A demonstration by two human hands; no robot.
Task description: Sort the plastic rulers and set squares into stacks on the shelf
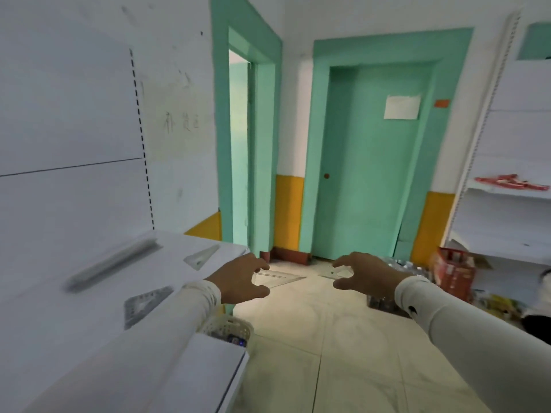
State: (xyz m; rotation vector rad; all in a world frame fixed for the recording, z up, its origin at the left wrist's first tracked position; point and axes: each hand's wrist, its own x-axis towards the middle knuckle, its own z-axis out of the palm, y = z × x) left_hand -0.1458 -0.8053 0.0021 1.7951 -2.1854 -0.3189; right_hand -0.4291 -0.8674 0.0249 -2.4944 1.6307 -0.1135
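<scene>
I see a clear set square pinched in the left hand and another clear set square in the right hand, both held out over the floor past the end of the shelf. On the shelf lie a blurred stack of rulers, a triangular set square near the far edge, and a darker one nearer me. Each grip looks clamped on its piece, fingers curled.

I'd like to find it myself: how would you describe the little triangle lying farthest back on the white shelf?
Start at the white shelf on the left and follow it toward the green doorway. Near the far corner lies a small clear set square. Unlike the long blurred stack of rulers and the darker set square nearer you, it lies alone by the shelf's end.
</scene>
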